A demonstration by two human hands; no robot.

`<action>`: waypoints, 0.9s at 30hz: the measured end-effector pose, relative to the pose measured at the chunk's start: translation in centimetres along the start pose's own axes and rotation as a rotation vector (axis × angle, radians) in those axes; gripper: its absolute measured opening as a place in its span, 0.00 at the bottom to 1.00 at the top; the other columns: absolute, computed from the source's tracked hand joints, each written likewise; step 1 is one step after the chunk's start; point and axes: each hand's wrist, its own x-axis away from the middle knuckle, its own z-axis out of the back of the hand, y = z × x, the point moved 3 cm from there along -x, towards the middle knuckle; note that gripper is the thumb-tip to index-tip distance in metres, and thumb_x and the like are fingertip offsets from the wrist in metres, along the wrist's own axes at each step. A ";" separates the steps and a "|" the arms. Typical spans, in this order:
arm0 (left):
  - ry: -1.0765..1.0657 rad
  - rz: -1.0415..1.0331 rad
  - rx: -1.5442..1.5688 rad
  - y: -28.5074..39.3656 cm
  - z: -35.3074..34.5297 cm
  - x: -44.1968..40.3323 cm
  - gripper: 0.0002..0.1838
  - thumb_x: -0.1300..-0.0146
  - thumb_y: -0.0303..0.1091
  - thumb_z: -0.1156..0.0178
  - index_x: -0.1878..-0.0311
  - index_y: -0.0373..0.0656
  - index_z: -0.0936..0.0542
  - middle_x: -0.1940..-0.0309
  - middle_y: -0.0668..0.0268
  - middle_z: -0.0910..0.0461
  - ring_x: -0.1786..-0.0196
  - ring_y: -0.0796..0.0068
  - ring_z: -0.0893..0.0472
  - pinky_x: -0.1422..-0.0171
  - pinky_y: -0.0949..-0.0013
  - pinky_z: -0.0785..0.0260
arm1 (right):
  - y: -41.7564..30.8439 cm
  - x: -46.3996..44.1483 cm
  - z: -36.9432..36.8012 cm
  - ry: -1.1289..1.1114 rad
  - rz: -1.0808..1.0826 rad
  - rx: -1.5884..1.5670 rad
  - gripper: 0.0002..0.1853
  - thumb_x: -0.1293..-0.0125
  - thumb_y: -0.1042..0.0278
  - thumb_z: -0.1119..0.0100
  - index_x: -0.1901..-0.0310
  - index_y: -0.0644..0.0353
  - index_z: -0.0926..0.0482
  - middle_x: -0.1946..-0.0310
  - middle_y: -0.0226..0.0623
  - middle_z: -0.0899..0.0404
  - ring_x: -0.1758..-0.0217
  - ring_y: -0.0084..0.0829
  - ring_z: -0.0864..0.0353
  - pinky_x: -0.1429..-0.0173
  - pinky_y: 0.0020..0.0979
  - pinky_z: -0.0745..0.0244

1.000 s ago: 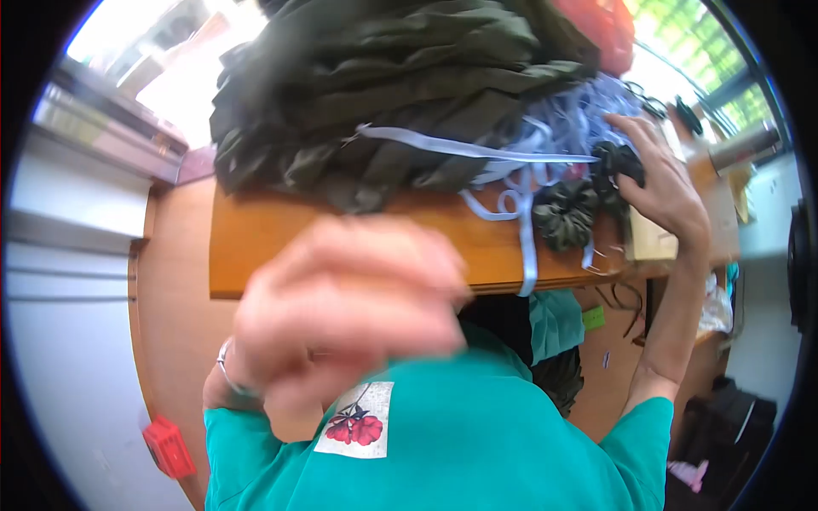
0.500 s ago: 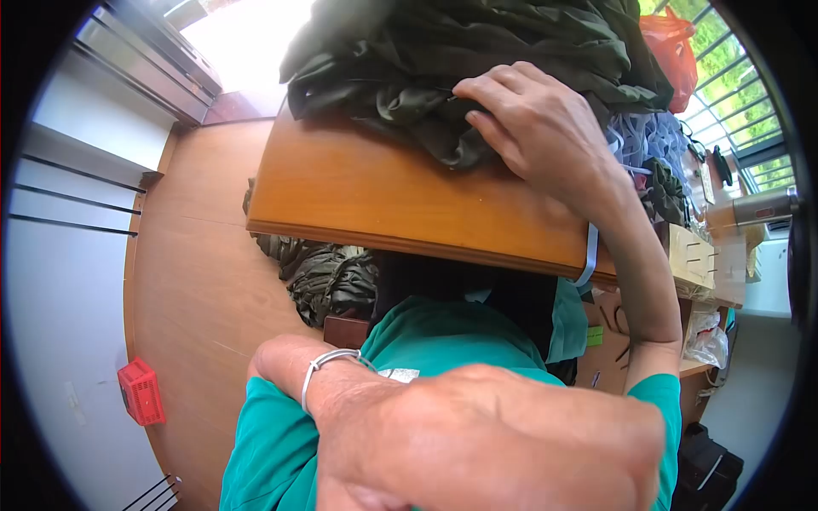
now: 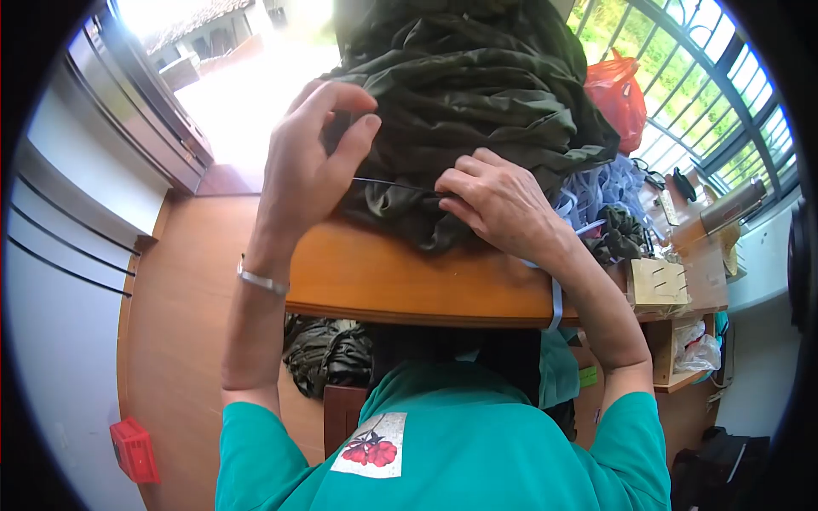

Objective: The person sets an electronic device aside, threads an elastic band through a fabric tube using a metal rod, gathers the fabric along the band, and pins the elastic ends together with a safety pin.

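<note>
A large heap of dark green fabric (image 3: 477,94) lies on the wooden table (image 3: 426,285). At its left front edge, my left hand (image 3: 319,157) is raised with thumb and fingers apart, holding nothing. My right hand (image 3: 503,200) rests at the front of the heap, its fingers pinched on one end of a thin dark strip (image 3: 396,182). That strip runs leftward across the fabric to beside my left hand; whether it is cord or a stiff rod is unclear. Right of my right hand are light blue ribbons (image 3: 596,196) and a dark green gathered fabric piece (image 3: 622,234).
A red plastic bag (image 3: 618,98) hangs by the barred window. On the right stands a wooden block with pins (image 3: 658,283). More dark fabric (image 3: 328,353) lies below the table, and a red basket (image 3: 135,450) sits on the floor at left.
My left hand has risen from in front of my body to the fabric's left edge, fingers apart. My right hand stays at the heap's front; the thin dark strip now shows clearly.
</note>
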 end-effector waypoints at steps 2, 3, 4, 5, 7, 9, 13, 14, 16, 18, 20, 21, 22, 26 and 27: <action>-0.018 -0.013 -0.192 -1.9 -1.6 -1.8 0.11 0.34 0.34 0.36 0.55 0.36 0.17 0.60 0.58 0.16 0.54 0.59 0.16 0.46 0.59 0.26 | 0.5 1.0 1.5 -0.013 -0.056 -0.079 0.07 0.34 0.68 0.36 0.59 0.59 0.19 0.63 0.38 0.19 0.55 0.43 0.20 0.53 0.41 0.23; -0.046 -0.005 -0.262 -3.2 -2.4 -2.4 0.11 0.34 0.35 0.36 0.55 0.38 0.16 0.60 0.58 0.16 0.54 0.56 0.16 0.46 0.58 0.26 | 0.8 1.5 2.2 0.001 -0.080 -0.096 0.06 0.33 0.67 0.37 0.59 0.59 0.19 0.64 0.38 0.19 0.56 0.43 0.19 0.54 0.42 0.22; -0.074 0.003 -0.333 -4.1 -3.0 -3.0 0.11 0.34 0.36 0.36 0.55 0.39 0.16 0.60 0.58 0.16 0.53 0.54 0.16 0.46 0.56 0.26 | 1.1 2.0 2.9 0.016 -0.105 -0.113 0.06 0.33 0.67 0.38 0.59 0.59 0.20 0.66 0.39 0.20 0.57 0.43 0.19 0.54 0.42 0.22; -0.112 0.041 -0.346 -4.6 -3.2 -3.5 0.11 0.34 0.35 0.35 0.55 0.38 0.16 0.59 0.58 0.16 0.54 0.55 0.16 0.46 0.59 0.26 | 1.4 2.7 3.5 0.030 -0.132 -0.132 0.06 0.32 0.67 0.39 0.60 0.59 0.20 0.67 0.39 0.20 0.58 0.43 0.18 0.54 0.43 0.22; -0.194 0.121 -0.373 -5.7 -3.4 -4.2 0.11 0.35 0.34 0.35 0.55 0.37 0.17 0.57 0.58 0.15 0.54 0.58 0.16 0.47 0.64 0.26 | 2.2 4.1 4.5 0.044 -0.184 -0.247 0.05 0.31 0.69 0.43 0.59 0.61 0.20 0.66 0.41 0.19 0.60 0.45 0.18 0.54 0.41 0.22; 0.007 -0.070 -0.260 -5.6 -2.2 -4.5 0.06 0.32 0.30 0.38 0.57 0.37 0.18 0.63 0.64 0.16 0.60 0.72 0.17 0.51 0.66 0.26 | 2.7 5.4 5.7 0.042 -0.244 -0.406 0.05 0.31 0.71 0.43 0.59 0.61 0.21 0.66 0.42 0.19 0.60 0.45 0.17 0.54 0.39 0.21; 0.118 0.092 0.718 -3.3 3.9 -2.3 0.15 0.22 0.36 0.51 0.42 0.35 0.24 0.52 0.57 0.17 0.53 0.67 0.17 0.44 0.62 0.22 | 3.3 8.5 8.2 0.152 -0.443 -0.788 0.06 0.24 0.74 0.48 0.55 0.66 0.22 0.69 0.33 0.19 0.66 0.24 0.19 0.58 0.28 0.23; 0.128 0.031 0.922 -2.8 5.9 -1.5 0.18 0.21 0.36 0.52 0.37 0.36 0.27 0.51 0.57 0.18 0.50 0.67 0.17 0.45 0.63 0.22 | 3.8 9.2 8.5 0.233 -0.422 -0.879 0.07 0.22 0.75 0.50 0.54 0.66 0.21 0.69 0.29 0.20 0.64 0.18 0.22 0.59 0.23 0.24; 0.228 0.053 0.936 -1.6 8.1 0.2 0.16 0.21 0.34 0.53 0.40 0.35 0.26 0.52 0.54 0.18 0.62 0.71 0.19 0.57 0.70 0.25 | 4.8 10.2 8.9 0.324 -0.435 -0.949 0.08 0.21 0.72 0.49 0.54 0.65 0.21 0.68 0.29 0.20 0.64 0.18 0.22 0.57 0.22 0.25; 0.215 0.132 0.870 -2.4 9.7 1.9 0.14 0.21 0.34 0.53 0.42 0.36 0.26 0.55 0.57 0.18 0.69 0.76 0.23 0.65 0.75 0.30 | 6.0 10.5 8.6 0.372 -0.441 -0.946 0.09 0.20 0.69 0.48 0.54 0.65 0.21 0.68 0.29 0.20 0.64 0.18 0.23 0.56 0.22 0.26; 0.292 0.315 0.673 -4.5 9.5 4.3 0.13 0.21 0.33 0.54 0.43 0.37 0.25 0.59 0.61 0.18 0.74 0.82 0.27 0.73 0.80 0.35 | 7.1 10.7 7.8 0.358 -0.468 -0.921 0.10 0.20 0.67 0.47 0.53 0.65 0.20 0.68 0.28 0.20 0.64 0.17 0.23 0.57 0.21 0.27; 0.283 0.424 0.648 -5.4 9.0 5.3 0.10 0.21 0.31 0.52 0.45 0.38 0.25 0.63 0.62 0.18 0.73 0.82 0.26 0.72 0.80 0.34 | 7.3 10.8 7.3 0.337 -0.512 -0.903 0.10 0.21 0.66 0.46 0.53 0.64 0.20 0.69 0.27 0.20 0.65 0.16 0.24 0.58 0.21 0.27; 0.265 0.499 0.605 -6.5 8.4 6.6 0.08 0.22 0.31 0.50 0.47 0.39 0.25 0.64 0.63 0.18 0.72 0.82 0.24 0.71 0.80 0.32 | 7.2 10.7 6.9 0.297 -0.544 -0.840 0.10 0.21 0.66 0.46 0.53 0.64 0.19 0.69 0.26 0.20 0.65 0.15 0.24 0.59 0.21 0.27; 0.117 0.617 0.344 -9.4 6.8 11.2 0.07 0.22 0.32 0.48 0.49 0.40 0.26 0.69 0.66 0.20 0.70 0.81 0.20 0.63 0.77 0.24 | 6.1 10.3 5.4 0.183 -0.571 -0.708 0.10 0.22 0.67 0.44 0.53 0.65 0.18 0.71 0.26 0.20 0.66 0.15 0.24 0.61 0.20 0.28; 0.114 0.641 0.272 -9.2 6.4 11.7 0.07 0.22 0.31 0.47 0.48 0.38 0.26 0.64 0.65 0.19 0.65 0.81 0.19 0.59 0.77 0.23 | 6.0 10.3 5.1 0.188 -0.562 -0.713 0.10 0.22 0.68 0.44 0.53 0.65 0.18 0.71 0.26 0.20 0.67 0.15 0.24 0.61 0.20 0.28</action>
